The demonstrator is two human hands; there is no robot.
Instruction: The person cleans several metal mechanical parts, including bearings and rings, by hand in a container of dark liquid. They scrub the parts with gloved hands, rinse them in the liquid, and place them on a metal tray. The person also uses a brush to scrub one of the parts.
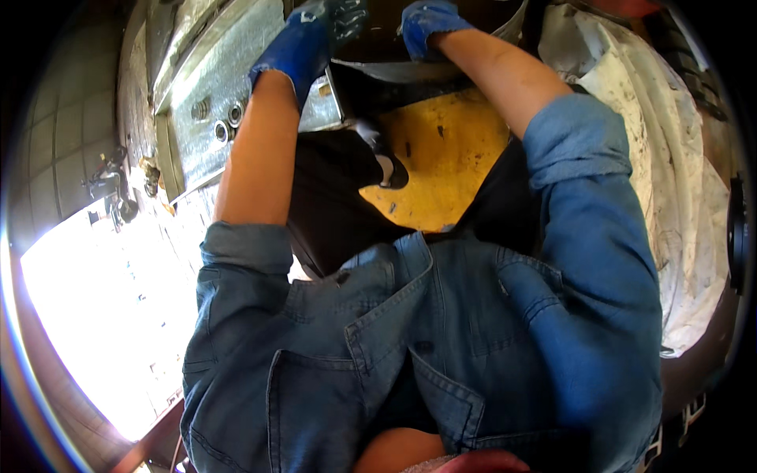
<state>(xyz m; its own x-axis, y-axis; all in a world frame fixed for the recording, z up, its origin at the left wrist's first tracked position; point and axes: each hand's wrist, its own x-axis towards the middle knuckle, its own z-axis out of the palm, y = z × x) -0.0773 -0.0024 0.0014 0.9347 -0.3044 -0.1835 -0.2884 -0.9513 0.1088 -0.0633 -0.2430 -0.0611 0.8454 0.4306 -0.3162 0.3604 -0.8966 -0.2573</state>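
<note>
Both hands wear blue gloves and reach to the far edge of the view. My left hand is beside the far end of a grey metal surface; its dark fingertips blur into the shadow there. My right hand is over a dark area, partly cut off by the top edge. Whether either hand holds something cannot be made out. Left of my left forearm, several small round metal rings lie on the metal surface. Between my legs is a scuffed yellow surface, with a pale curved metal piece at its left.
A stained white sheet hangs in folds along the right, with a black ribbed object beyond it. Grey tiles and small dark metal hardware are at the left. Below them is a glaringly bright patch.
</note>
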